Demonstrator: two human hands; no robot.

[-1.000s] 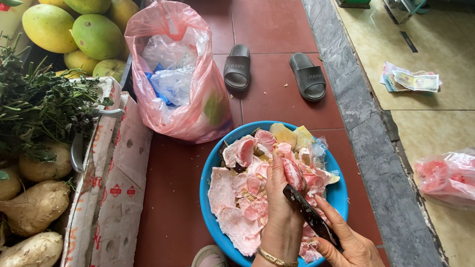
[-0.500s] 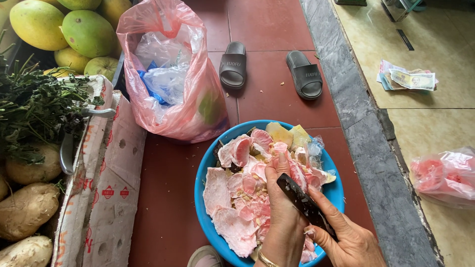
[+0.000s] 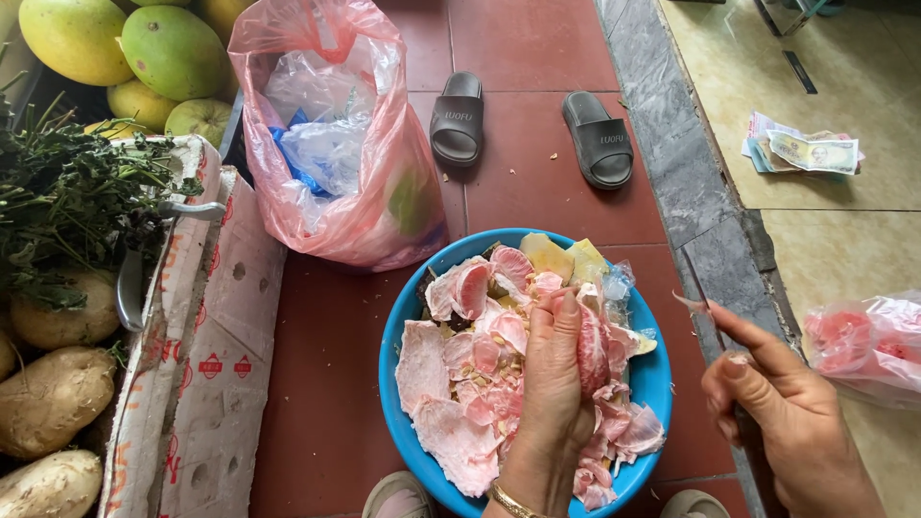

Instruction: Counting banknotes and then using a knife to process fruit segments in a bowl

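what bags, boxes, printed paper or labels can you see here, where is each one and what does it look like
Pink plastic bag: top centre on red tiles, bulging, open, clear and blue plastic inside.
White cardboard box: left, round holes, small red printed marks.
Second pink bag: right edge, crumpled, pink contents.
Banknotes: upper right on beige floor, a small fanned pile.
Grey slippers: top centre, raised lettering on the straps.

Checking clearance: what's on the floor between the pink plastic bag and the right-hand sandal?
Head view: the other dark grey sandal lies between the pink plastic bag and the right-hand sandal; otherwise bare red floor tiles.
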